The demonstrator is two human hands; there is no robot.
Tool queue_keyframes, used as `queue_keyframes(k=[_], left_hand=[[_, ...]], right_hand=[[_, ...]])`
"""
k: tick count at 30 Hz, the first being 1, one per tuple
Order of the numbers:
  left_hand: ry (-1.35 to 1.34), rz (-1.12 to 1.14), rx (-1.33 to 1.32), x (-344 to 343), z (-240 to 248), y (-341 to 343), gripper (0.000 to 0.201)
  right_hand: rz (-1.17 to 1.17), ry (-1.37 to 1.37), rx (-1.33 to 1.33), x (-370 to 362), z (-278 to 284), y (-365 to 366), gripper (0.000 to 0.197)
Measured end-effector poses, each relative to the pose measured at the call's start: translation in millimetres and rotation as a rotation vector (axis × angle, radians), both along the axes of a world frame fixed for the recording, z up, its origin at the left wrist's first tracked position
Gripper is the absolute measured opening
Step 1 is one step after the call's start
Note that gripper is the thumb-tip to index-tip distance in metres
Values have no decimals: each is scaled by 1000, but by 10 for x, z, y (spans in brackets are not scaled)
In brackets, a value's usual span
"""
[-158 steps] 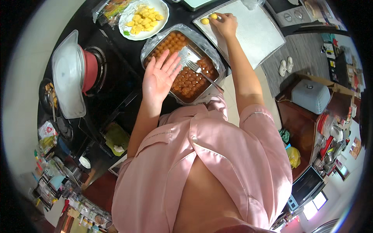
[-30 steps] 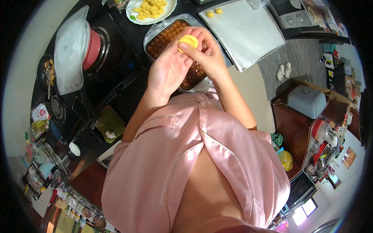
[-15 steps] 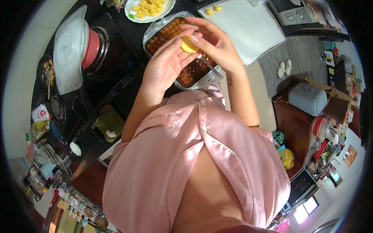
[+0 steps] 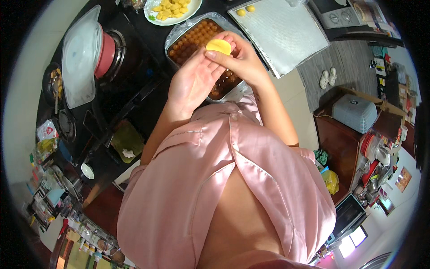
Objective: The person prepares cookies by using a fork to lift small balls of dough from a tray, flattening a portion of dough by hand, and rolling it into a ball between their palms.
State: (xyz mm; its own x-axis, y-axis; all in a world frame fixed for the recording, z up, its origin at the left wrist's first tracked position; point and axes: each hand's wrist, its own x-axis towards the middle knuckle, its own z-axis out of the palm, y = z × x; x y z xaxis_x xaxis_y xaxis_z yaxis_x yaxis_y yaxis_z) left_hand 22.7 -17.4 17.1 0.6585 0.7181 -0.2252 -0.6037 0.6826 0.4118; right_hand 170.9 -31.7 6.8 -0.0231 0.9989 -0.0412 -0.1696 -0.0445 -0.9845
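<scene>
A flattened round of yellow dough (image 4: 218, 46) is between my two hands, above a metal tray. My right hand (image 4: 245, 62) pinches it, thumb along the near edge and fingers behind. My left hand (image 4: 190, 80) is turned palm up, its fingers meeting the round from the left; its fingertips are partly hidden. Beneath, the foil-edged tray (image 4: 168, 42) contains rows of small brown balls (image 4: 197, 36). Part of the tray is covered by my hands. Two yellow dough balls (image 4: 241, 12) lie on a whitish textured mat (image 4: 286, 38) to the right.
Past the tray stands a white plate (image 4: 154, 21) of yellow dough pieces. To the left, a red pot (image 4: 105, 56) sits on a stove behind a large translucent lid (image 4: 80, 62). A dark pan (image 4: 50, 87) is farther left. A green cloth (image 4: 127, 142) lies on the counter.
The dough round has moved slightly up and now shows a broader face. My right hand has shifted down and left, and the spoon seen in the tray before is now hidden.
</scene>
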Motion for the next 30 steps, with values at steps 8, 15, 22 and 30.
queue_keyframes(k=[8, 15, 22, 30], left_hand=[[3, 48, -132, -48, -176, 33, 46], [251, 243, 86, -513, -382, 309, 46], [360, 226, -38, -607, -649, 188, 40], [461, 93, -123, -801, -1126, -36, 41]], right_hand=[[-9, -2, 22, -2, -181, 13, 55], [-69, -1045, -312, 604, -738, -259, 35], [102, -1464, -19, 530, -1011, -409, 13], [107, -1556, 39, 776, -848, 49, 16]])
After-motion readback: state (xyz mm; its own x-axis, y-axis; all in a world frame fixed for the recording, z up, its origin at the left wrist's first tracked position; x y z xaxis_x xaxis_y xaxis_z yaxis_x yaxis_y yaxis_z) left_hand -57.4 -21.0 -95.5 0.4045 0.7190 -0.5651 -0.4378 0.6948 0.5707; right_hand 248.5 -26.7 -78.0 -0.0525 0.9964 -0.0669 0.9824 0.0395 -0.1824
